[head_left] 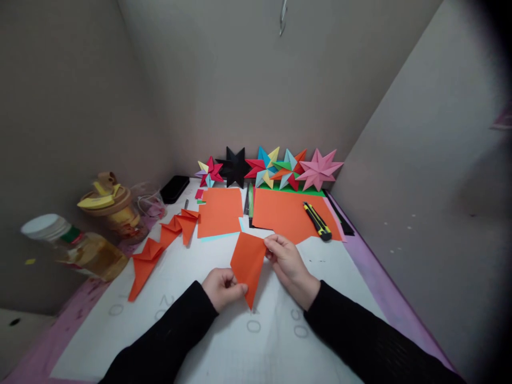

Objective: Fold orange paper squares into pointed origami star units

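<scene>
Between my two hands is a kite-shaped piece of folded orange paper (pixel 248 261), its narrow point toward me. My left hand (pixel 224 288) pinches its lower left edge near that point, thumb on top. At the upper right corner, my right hand (pixel 288 266) grips it between thumb and fingers. Folded orange paper pieces (pixel 148 256) lie to the left in a slanting row. Beyond my hands rest a stack of orange sheets (pixel 220 210) and a larger orange sheet (pixel 280 210). A yellow and black utility knife (pixel 317 221) lies on the larger sheet.
Several folded paper stars, among them a black star (pixel 236 166) and a pink star (pixel 319 169), lean along the back wall. At left stand a jar of amber liquid (pixel 92 253), a lidded cup (pixel 114 208) and a clear cup (pixel 149 201). A black phone (pixel 175 189) lies behind them.
</scene>
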A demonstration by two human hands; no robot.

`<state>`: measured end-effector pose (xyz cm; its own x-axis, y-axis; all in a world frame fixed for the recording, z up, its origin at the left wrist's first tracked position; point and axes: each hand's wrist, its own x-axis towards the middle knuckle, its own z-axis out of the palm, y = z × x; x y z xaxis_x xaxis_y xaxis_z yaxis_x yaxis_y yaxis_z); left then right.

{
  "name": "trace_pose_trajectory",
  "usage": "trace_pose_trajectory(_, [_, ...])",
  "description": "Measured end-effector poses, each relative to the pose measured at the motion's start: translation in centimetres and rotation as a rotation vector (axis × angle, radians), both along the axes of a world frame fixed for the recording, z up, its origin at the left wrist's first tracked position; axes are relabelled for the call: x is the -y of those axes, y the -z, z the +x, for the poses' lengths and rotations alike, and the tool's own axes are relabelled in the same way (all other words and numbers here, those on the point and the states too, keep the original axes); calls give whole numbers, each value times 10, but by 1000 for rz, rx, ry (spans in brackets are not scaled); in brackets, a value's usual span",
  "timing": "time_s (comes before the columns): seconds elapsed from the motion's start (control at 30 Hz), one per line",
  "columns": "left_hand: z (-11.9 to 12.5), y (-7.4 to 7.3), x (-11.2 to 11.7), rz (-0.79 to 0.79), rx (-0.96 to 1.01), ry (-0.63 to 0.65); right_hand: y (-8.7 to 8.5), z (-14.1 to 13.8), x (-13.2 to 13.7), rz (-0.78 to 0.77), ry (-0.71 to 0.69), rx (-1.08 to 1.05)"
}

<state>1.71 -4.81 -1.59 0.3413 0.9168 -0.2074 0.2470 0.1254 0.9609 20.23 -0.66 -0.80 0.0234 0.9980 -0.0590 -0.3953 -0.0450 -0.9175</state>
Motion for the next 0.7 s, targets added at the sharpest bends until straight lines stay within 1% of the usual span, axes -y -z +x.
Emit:
trace_pose_trajectory(0.07, [-1,1,-1,-19,23,-28,-3,5,-3,-24,54,-67])
trace_pose_trajectory(0.13, [-1,2,-2,-18,53,-114,-6,6,-1,-33,73,-90])
trace_pose_trajectory(0.17, [-1,2,-2,-1,63,-171,-7,5,2,-24,45,-62])
trace_pose_trajectory(0.23, [0,1,-2,51,79,-262,-7,-1,11,-5,-118,81])
trace_pose_trajectory(0.3, [1,0,-1,85,94,-291,-7,-9,20,36,-334,239])
trace_pose_trajectory(0.37, [1,-2,0,82,107,-293,-6,-16,28,59,-402,344])
trace_pose_trajectory(0.5, [0,-2,-1,67,131,-318,-4,-19,31,60,-405,405])
trace_pose_trajectory(0.7, [-4,1,-7,71,204,-421,-3,-19,30,51,-439,448])
